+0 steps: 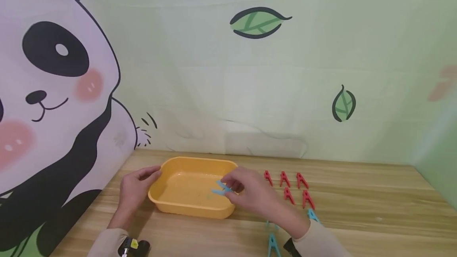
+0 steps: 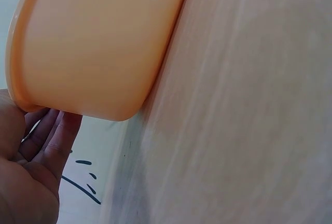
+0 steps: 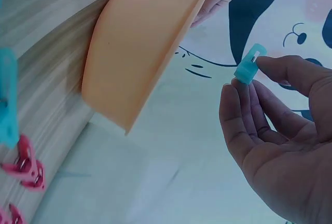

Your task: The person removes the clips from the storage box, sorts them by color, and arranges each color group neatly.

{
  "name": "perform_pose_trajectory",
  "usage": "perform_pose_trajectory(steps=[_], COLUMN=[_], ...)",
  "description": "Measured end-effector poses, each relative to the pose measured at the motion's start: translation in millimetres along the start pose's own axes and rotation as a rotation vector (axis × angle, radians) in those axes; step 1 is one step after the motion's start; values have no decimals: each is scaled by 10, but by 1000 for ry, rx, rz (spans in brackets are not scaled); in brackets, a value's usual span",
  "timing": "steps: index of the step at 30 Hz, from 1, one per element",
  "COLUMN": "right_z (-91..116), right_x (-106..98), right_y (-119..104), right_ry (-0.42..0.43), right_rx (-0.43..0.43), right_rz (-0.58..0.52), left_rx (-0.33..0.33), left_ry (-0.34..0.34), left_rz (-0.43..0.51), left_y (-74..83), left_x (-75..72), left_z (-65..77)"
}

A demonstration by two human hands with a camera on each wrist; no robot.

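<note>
An orange-yellow plastic basin (image 1: 194, 211) with rounded corners stands upright on the table. My left hand (image 1: 133, 191) holds its left end, with the thumb at the rim and the fingers (image 2: 59, 141) against the outer wall below it. Over the basin's right side, my right hand (image 1: 254, 194) pinches a light blue clothespin (image 1: 222, 189) between thumb and fingertips. The right wrist view shows that blue clothespin (image 3: 247, 67) at the tips of the fingers, higher than the basin's rim.
Several red clothespins (image 1: 287, 195) lie in two rows right of the basin. Nearer, blue clothespins (image 1: 273, 244) lie around my right forearm, one partly hidden by it. A wall cloth printed with a panda (image 1: 60, 102) and leaves rises behind the wooden table (image 1: 364, 205).
</note>
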State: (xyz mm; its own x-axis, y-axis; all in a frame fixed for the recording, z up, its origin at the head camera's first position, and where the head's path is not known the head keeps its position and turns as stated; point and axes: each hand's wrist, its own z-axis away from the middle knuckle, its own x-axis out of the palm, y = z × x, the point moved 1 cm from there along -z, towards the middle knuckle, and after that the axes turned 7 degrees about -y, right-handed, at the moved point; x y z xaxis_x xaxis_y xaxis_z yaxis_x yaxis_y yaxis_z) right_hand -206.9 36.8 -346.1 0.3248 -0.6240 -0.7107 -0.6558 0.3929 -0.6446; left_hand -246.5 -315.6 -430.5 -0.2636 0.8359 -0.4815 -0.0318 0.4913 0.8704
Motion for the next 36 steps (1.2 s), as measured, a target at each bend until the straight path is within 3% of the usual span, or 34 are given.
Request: perform_pose_trajectory(steps=[6,12,26,36], right_z=[263,623,1244,1545], right_x=[-145,-308,-548,-698], right_y=[32,203,702,830], right_ry=[-28,-20,-116,-297], right_rx=[32,75,32,273], right_rz=[-5,9,-16,-90], left_rx=[10,8,0,1], left_ry=[-2,-6,-6,-4], left_rz=[5,4,-1,-24], left_y=[9,28,12,9], left_x=[-15,-4,-11,-14], left_z=[4,6,12,20])
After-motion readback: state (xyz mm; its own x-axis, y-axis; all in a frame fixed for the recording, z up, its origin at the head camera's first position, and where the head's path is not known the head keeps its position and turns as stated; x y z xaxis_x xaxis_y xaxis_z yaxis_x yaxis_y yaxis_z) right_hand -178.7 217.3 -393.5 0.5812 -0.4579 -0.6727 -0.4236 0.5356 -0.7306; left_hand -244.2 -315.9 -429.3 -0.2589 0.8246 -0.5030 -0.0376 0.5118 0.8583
